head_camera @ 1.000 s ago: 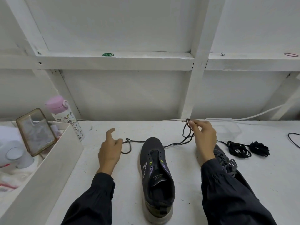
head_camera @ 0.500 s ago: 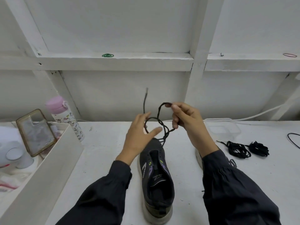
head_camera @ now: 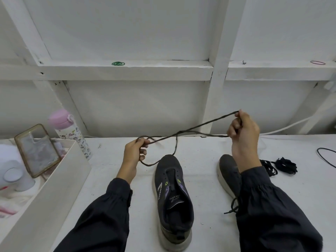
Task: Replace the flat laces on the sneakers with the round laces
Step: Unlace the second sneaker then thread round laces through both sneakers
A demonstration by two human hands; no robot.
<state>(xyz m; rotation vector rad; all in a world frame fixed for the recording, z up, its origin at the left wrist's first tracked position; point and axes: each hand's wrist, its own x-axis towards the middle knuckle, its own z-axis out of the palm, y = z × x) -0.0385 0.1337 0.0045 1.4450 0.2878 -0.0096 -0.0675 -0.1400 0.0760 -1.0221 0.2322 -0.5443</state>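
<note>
**Lace swap: one sneaker stripped, no relacing begun**

- Left hand [head_camera: 134,153]: one, fingers curled round a loop of the lace.
- Lace [head_camera: 200,127]: one, dark, stretched in the air between both hands above the tabletop [head_camera: 109,171]. A slack bight droops to the middle sneaker's toe (flat or round, cannot tell).
- Middle sneaker [head_camera: 172,197]: one, eyelets bare.
- Right hand [head_camera: 243,131]: one, fingers pinching the lace's other end.
- Right sneaker [head_camera: 229,175]: one, half hidden by the sleeve [head_camera: 269,206]. A lace end shows beside it, so it is probably still laced.
- Lace bundles [head_camera: 285,165]: two, black, lying far right.
- Progress, as judged: early, with both sneakers awaiting new laces.
</note>
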